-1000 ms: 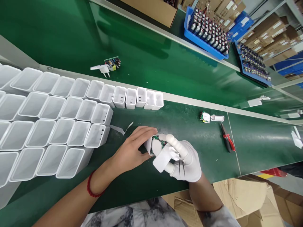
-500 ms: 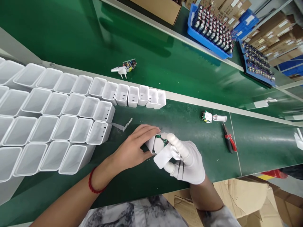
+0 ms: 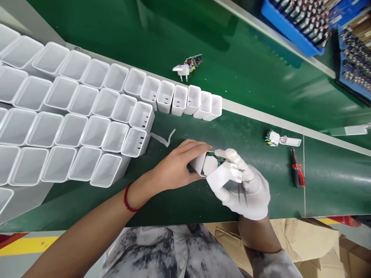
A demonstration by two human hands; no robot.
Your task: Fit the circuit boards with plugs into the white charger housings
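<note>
My left hand [image 3: 174,166] is bare and wraps round a white plastic housing [image 3: 197,164] held tilted above the bench. A green circuit board [image 3: 211,154] with a white pad [image 3: 210,166] shows in the housing's open end. My right hand [image 3: 253,197], in a white glove, grips a white plug cover [image 3: 220,174] with metal pins beside that opening. Thin dark prongs, apparently tweezers [image 3: 242,196], stick out under the gloved fingers. How far the board sits inside the housing is hidden.
Rows of open white housings [image 3: 72,129] fill the left. A plug with circuit board [image 3: 188,67] lies behind. To the right are another board assembly [image 3: 274,138] and red-handled pliers [image 3: 297,170]. A blue tray of parts [image 3: 292,29] stands on the shelf; a bent strip [image 3: 164,139] lies nearby.
The view has shifted, so the bench items appear displaced. Both hands stay together at the housing; the plug cover has turned slightly, and its pins now point more to the right.
</note>
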